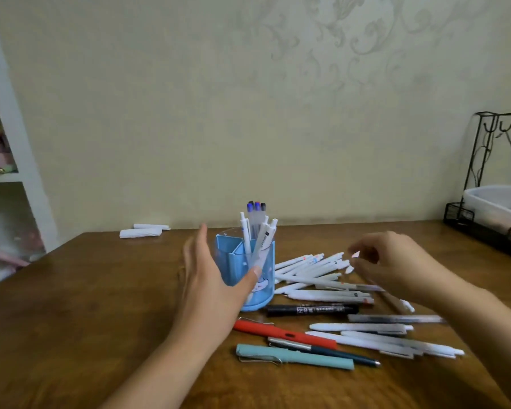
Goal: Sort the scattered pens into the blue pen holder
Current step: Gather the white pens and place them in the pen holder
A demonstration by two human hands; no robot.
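Head view, holder: the blue pen holder (250, 278) stood upright on the wooden table (86, 305), with several white pens (255, 228) upright in its rear compartment.
Left hand: the left hand (210, 278) was spread open, fingers apart, curved beside the holder's left wall, thumb across its front; whether it touched could not be told; it held nothing.
Right hand: the right hand (387, 261) hung over the pile with fingers curled; blur hid whether its fingertips pinched a pen.
Scattered pens: a heap of white pens (313, 273) lay just right of the holder; nearer the camera lay a black marker (313, 309), a red pen (283, 332), a teal pen (292, 357) and more white ones (381, 339).
Surroundings: two white rolls (143, 230) at the table's far edge; a black wire rack (490, 219) at the right; white shelves (3, 178) at the left.
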